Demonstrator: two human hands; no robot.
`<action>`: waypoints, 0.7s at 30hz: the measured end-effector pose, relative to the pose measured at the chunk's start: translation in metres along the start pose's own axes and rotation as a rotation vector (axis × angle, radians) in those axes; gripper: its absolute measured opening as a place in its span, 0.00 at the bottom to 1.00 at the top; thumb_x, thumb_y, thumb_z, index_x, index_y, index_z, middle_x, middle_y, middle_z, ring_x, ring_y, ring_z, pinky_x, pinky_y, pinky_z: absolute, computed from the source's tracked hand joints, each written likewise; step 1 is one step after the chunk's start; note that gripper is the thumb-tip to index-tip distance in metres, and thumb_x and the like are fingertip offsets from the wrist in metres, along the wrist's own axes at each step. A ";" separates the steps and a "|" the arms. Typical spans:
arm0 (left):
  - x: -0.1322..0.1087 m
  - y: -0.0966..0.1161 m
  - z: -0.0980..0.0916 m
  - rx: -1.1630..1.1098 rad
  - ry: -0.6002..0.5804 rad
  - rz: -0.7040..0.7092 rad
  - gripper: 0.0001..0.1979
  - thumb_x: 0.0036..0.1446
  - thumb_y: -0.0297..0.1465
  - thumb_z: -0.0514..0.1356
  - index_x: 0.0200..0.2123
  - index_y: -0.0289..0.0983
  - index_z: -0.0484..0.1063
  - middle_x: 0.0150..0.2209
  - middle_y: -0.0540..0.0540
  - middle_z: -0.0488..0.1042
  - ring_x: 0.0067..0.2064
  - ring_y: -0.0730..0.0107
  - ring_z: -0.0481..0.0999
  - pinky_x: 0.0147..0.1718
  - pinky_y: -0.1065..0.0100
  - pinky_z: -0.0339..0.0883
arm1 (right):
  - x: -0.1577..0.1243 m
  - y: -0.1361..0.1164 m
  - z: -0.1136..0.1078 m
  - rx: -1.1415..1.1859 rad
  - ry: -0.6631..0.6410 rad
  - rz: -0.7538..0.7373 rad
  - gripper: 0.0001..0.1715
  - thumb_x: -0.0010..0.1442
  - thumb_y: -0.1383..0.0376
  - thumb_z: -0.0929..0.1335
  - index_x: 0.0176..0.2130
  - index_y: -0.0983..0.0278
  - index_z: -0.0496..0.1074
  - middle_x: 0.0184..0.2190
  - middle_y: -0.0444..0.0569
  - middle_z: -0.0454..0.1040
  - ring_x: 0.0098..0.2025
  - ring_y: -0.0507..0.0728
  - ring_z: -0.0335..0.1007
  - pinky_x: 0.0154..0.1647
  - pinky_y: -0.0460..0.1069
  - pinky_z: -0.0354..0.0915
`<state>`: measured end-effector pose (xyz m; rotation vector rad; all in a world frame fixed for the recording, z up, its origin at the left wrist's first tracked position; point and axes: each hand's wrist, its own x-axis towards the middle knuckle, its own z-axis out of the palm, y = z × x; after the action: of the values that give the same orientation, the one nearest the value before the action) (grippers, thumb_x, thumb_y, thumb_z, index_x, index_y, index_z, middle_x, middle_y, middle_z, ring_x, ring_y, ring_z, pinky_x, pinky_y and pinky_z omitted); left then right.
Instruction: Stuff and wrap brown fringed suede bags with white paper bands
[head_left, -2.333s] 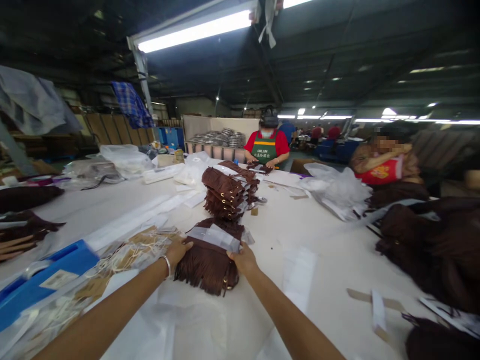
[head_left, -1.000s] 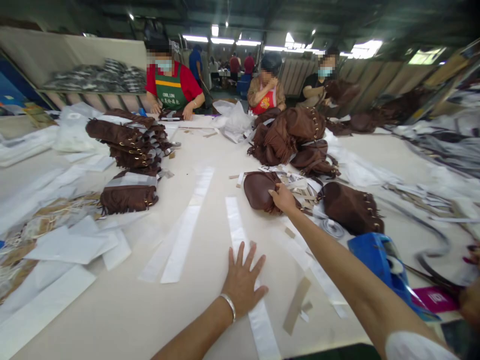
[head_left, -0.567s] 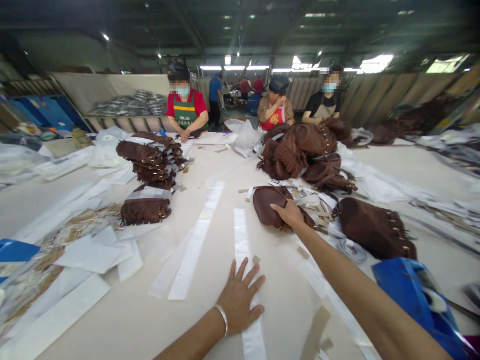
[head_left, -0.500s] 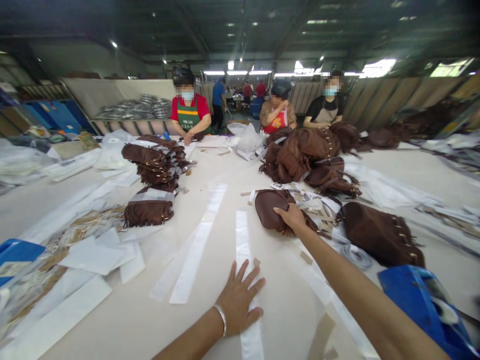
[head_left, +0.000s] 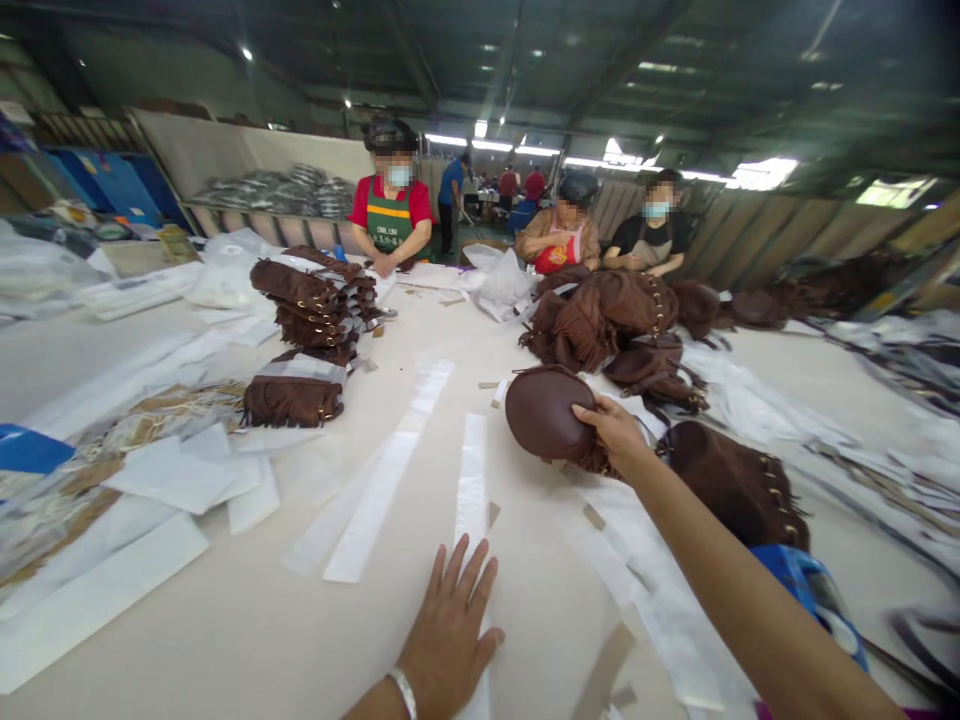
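My right hand [head_left: 616, 430] is closed on a brown suede bag [head_left: 546, 414] and holds it just above the table [head_left: 225, 620], in the middle right. My left hand [head_left: 450, 630] lies flat and open near the front edge, fingers spread on a white paper strip [head_left: 471, 480]. A wrapped brown fringed bag [head_left: 292, 397] lies alone at the left, in front of a stack of the same bags [head_left: 311, 305].
A heap of loose brown bags [head_left: 607, 315] fills the far right, another bag [head_left: 731, 485] lies by my right forearm. White paper sheets [head_left: 172, 475] and strips cover the left. A blue tray [head_left: 814, 590] sits at right. Three people work at the far edge, one in a green apron [head_left: 390, 215].
I let go of the wrapped fringed bag, turned right and gripped another brown bag. My right hand has now lifted it and drawn it nearer. My left hand slid back along the strip.
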<state>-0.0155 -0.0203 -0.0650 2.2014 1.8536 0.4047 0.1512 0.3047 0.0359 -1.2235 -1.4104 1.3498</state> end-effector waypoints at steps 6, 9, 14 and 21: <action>-0.027 0.013 0.001 -0.020 -0.156 -0.156 0.33 0.62 0.35 0.53 0.67 0.34 0.49 0.70 0.39 0.37 0.70 0.43 0.34 0.65 0.39 0.37 | -0.048 -0.021 -0.002 0.089 -0.205 0.041 0.27 0.43 0.58 0.78 0.43 0.59 0.72 0.38 0.45 0.77 0.35 0.55 0.72 0.33 0.48 0.69; -0.033 0.013 -0.001 -0.020 -0.161 -0.156 0.31 0.62 0.35 0.52 0.67 0.35 0.50 0.70 0.40 0.38 0.70 0.45 0.34 0.66 0.40 0.36 | -0.070 -0.026 0.001 0.054 -0.291 0.034 0.26 0.45 0.58 0.78 0.43 0.60 0.73 0.40 0.46 0.77 0.37 0.55 0.72 0.35 0.47 0.69; -0.041 0.007 0.008 -0.007 -0.100 -0.113 0.30 0.66 0.41 0.47 0.67 0.36 0.51 0.70 0.41 0.42 0.70 0.50 0.35 0.67 0.43 0.35 | -0.097 -0.036 0.012 -0.077 -0.411 -0.063 0.25 0.49 0.55 0.76 0.45 0.61 0.72 0.38 0.47 0.77 0.40 0.57 0.72 0.39 0.48 0.67; -0.046 0.001 0.016 -0.013 -0.059 -0.082 0.30 0.66 0.43 0.45 0.67 0.38 0.50 0.70 0.43 0.41 0.70 0.52 0.36 0.67 0.45 0.32 | -0.116 -0.066 0.024 -0.310 -0.424 -0.265 0.22 0.54 0.54 0.72 0.46 0.60 0.71 0.39 0.46 0.77 0.41 0.58 0.71 0.41 0.51 0.66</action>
<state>-0.0166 -0.0660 -0.0823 2.0970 1.8969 0.3312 0.1434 0.1891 0.1070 -0.9210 -2.0643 1.2815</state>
